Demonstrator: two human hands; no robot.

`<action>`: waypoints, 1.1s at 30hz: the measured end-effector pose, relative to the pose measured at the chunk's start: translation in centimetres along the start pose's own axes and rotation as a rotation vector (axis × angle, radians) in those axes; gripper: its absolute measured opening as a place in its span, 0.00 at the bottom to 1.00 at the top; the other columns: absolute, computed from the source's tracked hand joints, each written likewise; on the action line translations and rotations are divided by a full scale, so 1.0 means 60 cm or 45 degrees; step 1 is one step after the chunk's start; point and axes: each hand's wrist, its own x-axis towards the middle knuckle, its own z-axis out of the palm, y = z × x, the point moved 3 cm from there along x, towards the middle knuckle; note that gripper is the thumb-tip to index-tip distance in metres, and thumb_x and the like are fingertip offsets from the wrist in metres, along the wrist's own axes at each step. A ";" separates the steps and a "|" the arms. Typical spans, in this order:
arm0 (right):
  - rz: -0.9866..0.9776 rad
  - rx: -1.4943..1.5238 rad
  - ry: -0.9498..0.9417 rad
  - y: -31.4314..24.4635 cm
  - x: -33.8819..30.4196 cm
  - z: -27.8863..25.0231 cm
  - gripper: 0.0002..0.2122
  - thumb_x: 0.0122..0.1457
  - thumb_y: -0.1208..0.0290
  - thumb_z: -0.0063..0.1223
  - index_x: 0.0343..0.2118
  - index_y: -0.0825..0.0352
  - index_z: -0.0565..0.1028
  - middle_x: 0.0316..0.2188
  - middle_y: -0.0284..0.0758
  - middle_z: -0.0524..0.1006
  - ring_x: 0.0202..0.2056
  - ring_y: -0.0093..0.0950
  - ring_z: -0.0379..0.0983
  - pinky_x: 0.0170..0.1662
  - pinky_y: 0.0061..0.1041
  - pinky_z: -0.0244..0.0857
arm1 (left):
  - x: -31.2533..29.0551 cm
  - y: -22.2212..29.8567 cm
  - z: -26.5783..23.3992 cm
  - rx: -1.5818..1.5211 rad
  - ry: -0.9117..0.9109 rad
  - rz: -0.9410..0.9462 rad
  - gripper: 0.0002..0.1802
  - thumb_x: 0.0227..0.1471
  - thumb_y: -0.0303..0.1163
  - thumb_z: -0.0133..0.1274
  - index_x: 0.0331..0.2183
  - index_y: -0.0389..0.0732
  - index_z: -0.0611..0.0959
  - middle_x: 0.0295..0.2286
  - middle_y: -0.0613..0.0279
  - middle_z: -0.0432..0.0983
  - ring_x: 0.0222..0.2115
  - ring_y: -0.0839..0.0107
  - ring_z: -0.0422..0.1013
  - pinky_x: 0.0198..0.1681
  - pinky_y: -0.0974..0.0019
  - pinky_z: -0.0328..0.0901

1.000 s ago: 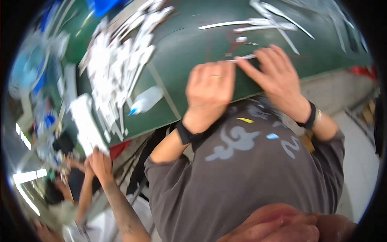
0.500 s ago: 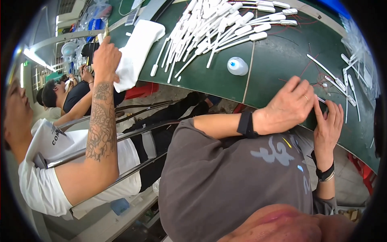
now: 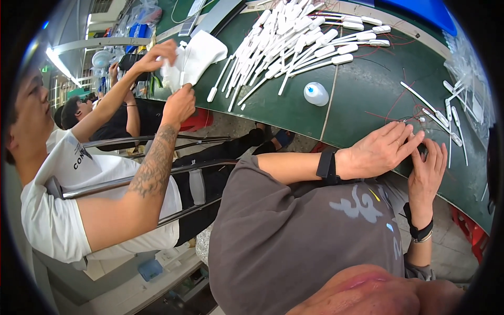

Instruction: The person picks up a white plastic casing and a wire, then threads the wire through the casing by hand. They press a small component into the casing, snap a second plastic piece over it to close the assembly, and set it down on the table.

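At the table's near edge, my left hand (image 3: 379, 151) and my right hand (image 3: 426, 170) meet with their fingertips close together. The fingers of both are bent in a pinch. What they hold between them is small and mostly hidden by the fingers. Thin red and dark wires (image 3: 391, 113) lie on the green tabletop just beyond my left fingers. A few slim white plastic sticks with flat, wider ends (image 3: 442, 118) rest beyond and to the right of my right hand.
A large heap of similar white sticks (image 3: 294, 50) covers the far middle of the table (image 3: 362, 79). A small translucent bottle with a blue tip (image 3: 316, 94) stands nearer. Clear plastic bags (image 3: 475, 89) lie at the right. At left, a co-worker's hands (image 3: 178, 102) handle white material (image 3: 205, 55).
My left hand has lowered and its fingers now reach over toward my right fingertips; my right hand stays nearly in place. The co-worker's hands have moved right, to the white material.
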 end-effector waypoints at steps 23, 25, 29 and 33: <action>0.250 0.391 0.265 0.079 -0.020 -0.034 0.17 0.51 0.80 0.59 0.46 0.64 0.78 0.42 0.34 0.74 0.48 0.36 0.71 0.60 0.42 0.62 | 0.033 -0.020 0.021 -0.009 -0.153 0.184 0.25 0.45 0.22 0.55 0.49 0.31 0.80 0.39 0.52 0.81 0.41 0.61 0.75 0.45 0.60 0.71; 0.268 0.436 0.260 0.089 -0.025 -0.019 0.15 0.51 0.79 0.61 0.44 0.65 0.78 0.41 0.34 0.75 0.47 0.36 0.72 0.59 0.41 0.63 | 0.036 -0.020 0.022 -0.002 -0.164 0.170 0.24 0.46 0.22 0.55 0.49 0.32 0.80 0.39 0.52 0.81 0.41 0.61 0.75 0.45 0.60 0.72; 0.241 0.451 0.294 0.093 -0.025 -0.017 0.13 0.50 0.78 0.63 0.40 0.65 0.79 0.39 0.33 0.76 0.46 0.36 0.72 0.58 0.41 0.65 | 0.041 -0.017 0.021 0.037 -0.203 0.131 0.21 0.49 0.23 0.56 0.47 0.33 0.81 0.38 0.55 0.81 0.40 0.61 0.75 0.45 0.60 0.71; 0.208 0.432 0.340 0.093 -0.026 -0.016 0.12 0.50 0.79 0.63 0.39 0.66 0.78 0.38 0.33 0.76 0.45 0.36 0.72 0.58 0.41 0.65 | 0.081 -0.010 0.023 -0.199 -0.138 0.061 0.16 0.54 0.26 0.56 0.45 0.34 0.82 0.36 0.57 0.81 0.40 0.60 0.75 0.44 0.61 0.70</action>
